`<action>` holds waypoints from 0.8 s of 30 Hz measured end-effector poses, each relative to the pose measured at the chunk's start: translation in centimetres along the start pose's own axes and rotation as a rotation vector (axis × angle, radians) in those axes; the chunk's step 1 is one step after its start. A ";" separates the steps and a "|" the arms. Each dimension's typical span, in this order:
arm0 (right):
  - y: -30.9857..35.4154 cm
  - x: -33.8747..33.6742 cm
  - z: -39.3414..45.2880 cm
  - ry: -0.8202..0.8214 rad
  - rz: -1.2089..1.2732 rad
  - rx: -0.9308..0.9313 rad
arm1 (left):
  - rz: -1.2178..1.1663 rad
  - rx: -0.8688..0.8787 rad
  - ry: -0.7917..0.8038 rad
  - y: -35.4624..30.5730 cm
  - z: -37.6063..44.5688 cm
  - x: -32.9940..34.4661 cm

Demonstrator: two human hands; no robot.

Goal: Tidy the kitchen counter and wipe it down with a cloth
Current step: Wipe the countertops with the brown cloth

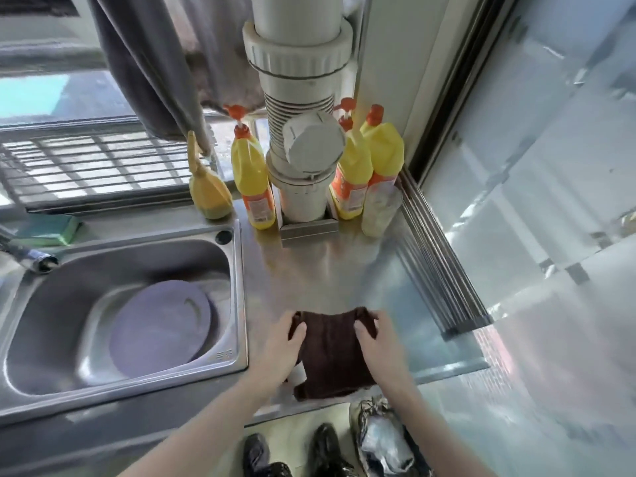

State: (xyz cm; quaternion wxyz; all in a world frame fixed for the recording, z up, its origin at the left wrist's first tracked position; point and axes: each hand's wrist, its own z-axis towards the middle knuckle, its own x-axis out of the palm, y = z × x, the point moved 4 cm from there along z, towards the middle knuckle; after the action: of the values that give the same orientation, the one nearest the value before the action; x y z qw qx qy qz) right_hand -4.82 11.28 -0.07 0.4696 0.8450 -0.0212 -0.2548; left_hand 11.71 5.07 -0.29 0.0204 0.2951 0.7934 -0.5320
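Note:
A dark brown cloth [332,356] lies on the stainless steel counter [330,270] near its front edge. My left hand [282,346] grips the cloth's far left corner, and my right hand [377,342] grips its far right corner. Both thumbs press on top of the cloth. The cloth's near end hangs slightly over the counter's front edge.
Three yellow bottles with red caps [251,177] [351,173] [383,156], a yellow squeeze bottle [208,191] and a clear bottle [378,211] stand around a white pipe [303,149] at the back. A sink [239,304] on the left holds a purple plate [160,328]. A green sponge [51,230] lies behind the sink.

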 end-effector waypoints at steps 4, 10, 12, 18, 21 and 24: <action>-3.8 -0.3 -0.5 -0.006 -0.148 0.079 | 0.129 -0.054 0.007 3.9 0.4 4.0; -5.7 -3.6 2.1 -0.159 -0.254 -0.005 | 0.245 -0.068 -0.006 3.0 2.5 7.4; -5.7 -4.4 3.8 -0.188 -0.270 -0.026 | 0.302 0.016 -0.028 1.2 3.5 8.1; -5.8 -2.7 4.8 -0.332 -0.699 -0.282 | 0.770 0.266 -0.051 0.4 5.1 8.3; -8.0 1.0 4.0 -0.084 -0.787 -0.167 | 0.997 0.230 0.118 3.2 5.3 7.7; -9.7 2.5 5.0 -0.013 -0.884 -0.167 | 1.109 0.187 0.182 4.7 5.9 6.9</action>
State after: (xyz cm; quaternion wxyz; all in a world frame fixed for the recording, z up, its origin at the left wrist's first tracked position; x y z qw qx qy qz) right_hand -6.89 12.16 -11.05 0.3821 0.7307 0.3594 -0.4369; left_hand 6.67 4.31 -9.17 0.2018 0.7128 0.4678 -0.4821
